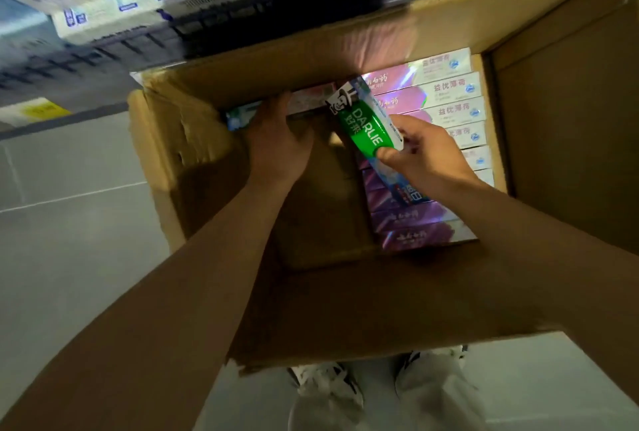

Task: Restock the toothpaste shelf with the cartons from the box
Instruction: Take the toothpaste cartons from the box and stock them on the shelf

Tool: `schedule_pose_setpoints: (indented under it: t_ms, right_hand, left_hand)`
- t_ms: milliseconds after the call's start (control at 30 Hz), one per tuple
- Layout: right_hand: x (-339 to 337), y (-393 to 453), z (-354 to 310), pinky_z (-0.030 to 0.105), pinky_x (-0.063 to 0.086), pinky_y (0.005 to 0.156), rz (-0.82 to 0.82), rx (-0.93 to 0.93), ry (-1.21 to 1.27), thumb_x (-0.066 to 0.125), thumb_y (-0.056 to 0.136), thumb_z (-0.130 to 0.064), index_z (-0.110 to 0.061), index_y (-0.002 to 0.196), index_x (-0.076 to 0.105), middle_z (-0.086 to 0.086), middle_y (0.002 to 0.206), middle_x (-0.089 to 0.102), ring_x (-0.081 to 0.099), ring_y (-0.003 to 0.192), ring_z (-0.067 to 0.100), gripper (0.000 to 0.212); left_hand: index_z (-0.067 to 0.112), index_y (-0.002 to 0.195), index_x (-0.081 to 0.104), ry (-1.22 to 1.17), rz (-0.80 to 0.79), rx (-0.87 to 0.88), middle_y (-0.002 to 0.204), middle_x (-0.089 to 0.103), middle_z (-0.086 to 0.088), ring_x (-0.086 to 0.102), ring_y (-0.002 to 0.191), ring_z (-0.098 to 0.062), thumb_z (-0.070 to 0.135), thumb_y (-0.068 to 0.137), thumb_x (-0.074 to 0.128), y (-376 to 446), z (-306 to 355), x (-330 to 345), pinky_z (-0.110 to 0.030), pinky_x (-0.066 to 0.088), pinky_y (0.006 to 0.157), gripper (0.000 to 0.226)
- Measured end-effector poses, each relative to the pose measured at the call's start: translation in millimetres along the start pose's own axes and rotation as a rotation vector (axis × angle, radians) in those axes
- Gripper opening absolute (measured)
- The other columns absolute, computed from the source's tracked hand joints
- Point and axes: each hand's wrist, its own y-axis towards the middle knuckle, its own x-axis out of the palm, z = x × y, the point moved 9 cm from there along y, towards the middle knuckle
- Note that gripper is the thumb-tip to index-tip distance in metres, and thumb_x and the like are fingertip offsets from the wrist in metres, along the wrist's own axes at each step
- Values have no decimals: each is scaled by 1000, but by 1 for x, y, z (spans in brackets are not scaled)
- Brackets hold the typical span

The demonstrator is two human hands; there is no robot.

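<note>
I look down into the open cardboard box (214, 140), which sits on the pale floor with its flaps folded outward so both arms can reach in from the near side. Beyond its far edge runs the wire shelf (214, 26), already carrying white toothpaste cartons (103, 12) at its left; I judge the box is parked right under it to keep each transfer short. Inside the box, a row of pink-and-purple cartons (425, 167) stands packed side by side along the right wall, faces up, while the middle of the box floor shows bare cardboard, which suggests a fair part of the stock has left it. A few more cartons lie along the far wall, among them a teal-ended carton (238, 119). My left hand (276, 143) reaches for that far row, fingers loosely spread and bent over the cartons' edge; whether it grips one I cannot tell. My right hand (422, 150) holds the green Darlie carton (366, 129) by its middle, thumb on the printed face and fingers curled behind, tilted up above the pink row, probably so it clears the packed cartons on its way to the shelf. White shoes (328, 392) stand at the near flap.
</note>
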Motion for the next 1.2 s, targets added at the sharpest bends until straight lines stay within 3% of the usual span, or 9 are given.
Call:
schedule_pose_setpoints:
  t_ms: [100,200,333,433,533,700,833,1000,1200]
  right_hand:
    - [2,15,8,19,49,73,38,5,27,64,86,-19,-35,113,65,-14,94,71,62,82,-1,32]
    - [8,26,9,25,49,68,55,-18,82,64,86,-16,-26,109,67,-5,88,71,58,68,1,25]
    - [16,25,11,21,52,70,46,14,152,63,87,-12,-20,112,67,1,98,73,64,80,8,27]
    - [5,8,4,16,49,70,127,51,174,66,86,-14,-21,115,66,-9,96,71,63,81,-1,30]
    - [-14,-24,-19,13,48,71,198,77,196,66,86,-11,-20,114,67,-14,90,67,60,77,-2,30]
    - [-49,-98,-86,28,52,80,261,94,241,71,83,-10,-31,116,57,-7,92,60,58,84,12,42]
    - [-80,-164,-162,32,52,78,289,58,279,71,83,-9,-32,101,59,6,98,62,59,81,13,32]
    - [-119,-243,-267,37,54,86,286,-43,261,69,72,-25,-31,100,64,11,106,69,64,95,20,29]
    - [-162,-336,-398,20,51,77,267,-199,150,71,81,-10,-11,120,63,4,106,69,59,78,-4,39]
  left_hand:
    - [17,145,34,378,-57,87,147,36,-10,33,135,-33,22,84,63,20,-15,14,-48,30,110,68]
    - [22,132,48,506,55,118,137,42,-9,36,126,-38,15,82,61,24,-16,13,-51,31,107,53]
    - [20,126,54,389,79,66,132,47,-12,41,122,-36,9,86,57,23,-24,15,-46,36,105,42]
    - [20,130,54,224,14,50,131,47,-13,45,120,-32,28,90,59,6,-23,6,-43,42,100,41]
    - [20,135,52,103,-65,15,129,49,-12,49,117,-26,30,93,56,-26,-6,-19,-29,39,97,43]
    - [16,122,63,12,-89,2,112,61,-15,57,104,-27,31,92,55,-94,44,-102,-31,43,87,35]
    - [20,116,67,-62,-98,24,105,68,-13,63,94,-26,43,84,49,-145,89,-182,-42,53,78,44]
    - [24,117,67,-59,-55,53,103,71,-4,64,91,-20,34,90,56,-203,145,-295,-38,52,78,30]
    - [23,120,66,-98,31,84,104,71,-3,62,90,-12,27,92,57,-298,198,-428,-27,45,72,30]
